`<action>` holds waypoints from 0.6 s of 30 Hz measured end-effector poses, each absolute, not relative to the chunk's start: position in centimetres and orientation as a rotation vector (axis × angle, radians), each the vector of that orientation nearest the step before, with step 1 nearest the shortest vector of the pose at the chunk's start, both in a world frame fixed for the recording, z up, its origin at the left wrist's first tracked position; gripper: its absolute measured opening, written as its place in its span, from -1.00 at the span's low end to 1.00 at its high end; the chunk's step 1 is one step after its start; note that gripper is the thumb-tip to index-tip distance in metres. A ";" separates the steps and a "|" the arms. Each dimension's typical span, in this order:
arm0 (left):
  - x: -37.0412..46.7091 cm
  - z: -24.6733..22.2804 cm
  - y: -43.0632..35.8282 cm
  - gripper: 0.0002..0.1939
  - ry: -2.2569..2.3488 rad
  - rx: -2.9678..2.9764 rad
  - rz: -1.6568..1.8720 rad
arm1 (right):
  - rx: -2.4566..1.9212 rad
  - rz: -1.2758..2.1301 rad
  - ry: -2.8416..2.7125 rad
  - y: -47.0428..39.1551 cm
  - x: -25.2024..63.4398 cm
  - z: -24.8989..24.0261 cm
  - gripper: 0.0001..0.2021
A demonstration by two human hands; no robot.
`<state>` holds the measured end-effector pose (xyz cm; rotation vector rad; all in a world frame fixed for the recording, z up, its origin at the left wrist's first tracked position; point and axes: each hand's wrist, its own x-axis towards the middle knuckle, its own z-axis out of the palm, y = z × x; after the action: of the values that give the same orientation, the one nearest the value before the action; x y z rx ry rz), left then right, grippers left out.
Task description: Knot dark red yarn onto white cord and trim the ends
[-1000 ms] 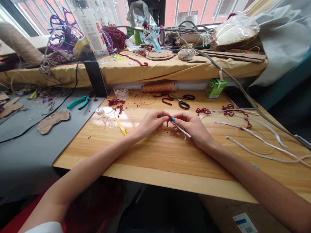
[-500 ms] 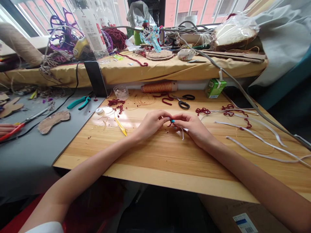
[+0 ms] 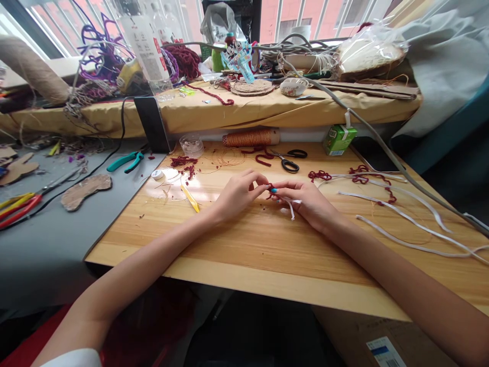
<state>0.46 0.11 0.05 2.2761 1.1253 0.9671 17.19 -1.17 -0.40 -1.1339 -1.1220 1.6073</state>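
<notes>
Above the middle of the wooden table, my left hand point(image 3: 241, 194) and my right hand point(image 3: 305, 203) meet at their fingertips. A small piece of dark red cord point(image 3: 270, 187) is pinched between them, partly covered by the fingers. From under my right hand's fingers hangs the end of a white cord point(image 3: 292, 210). Both hands are closed. A yellow pointed tool point(image 3: 190, 198) lies left of my left hand. Black-handled scissors point(image 3: 289, 164) rest behind my hands. Dark red cord loops point(image 3: 320, 176) and long white cords point(image 3: 397, 210) lie to the right.
Along the back runs a cloth-covered ledge point(image 3: 198, 114) crowded with bottles, yarn and cables. Below it are a thread spool point(image 3: 250, 137), a clear cup point(image 3: 191, 147) and a green drink carton point(image 3: 339, 139). Teal pliers point(image 3: 126, 161) and a red-and-yellow-handled tool point(image 3: 23, 210) lie on the left grey surface.
My fingertips have parted slightly, exposing more dark red cord, and the white end has swung a little right. At the far left, another person's hand has left the red-and-yellow-handled tool.
</notes>
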 end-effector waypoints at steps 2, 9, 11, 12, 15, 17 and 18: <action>0.5 0.1 0.0 -0.87 1.133 2.273 0.952 | -1.130 1.618 -1.137 -1.2 17.3 -0.4 -0.83; 0.4 0.1 0.1 -0.86 1.136 2.269 0.932 | -1.148 1.630 -1.122 -1.2 17.2 -0.3 -0.83; 0.4 0.0 0.1 -0.87 1.180 2.266 0.967 | -1.148 1.633 -1.119 -1.2 17.2 -0.2 -0.83; 0.4 0.0 0.2 -0.88 1.195 2.264 0.982 | -1.146 1.636 -1.119 -1.2 17.2 -0.2 -0.83; 0.4 0.1 0.2 -0.86 1.192 2.266 0.994 | -1.144 1.639 -1.117 -1.2 17.2 -0.1 -0.86; 0.4 0.1 0.1 -0.82 1.167 2.274 0.971 | -1.151 1.640 -1.117 -1.2 17.2 -0.2 -0.87; 0.4 0.1 0.1 -0.81 1.151 2.285 0.957 | -1.150 1.640 -1.116 -1.2 17.2 -0.2 -0.88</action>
<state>0.40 0.07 0.13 2.2849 1.1514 0.9575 17.19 -1.17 -0.21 -1.1503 -1.1157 1.6400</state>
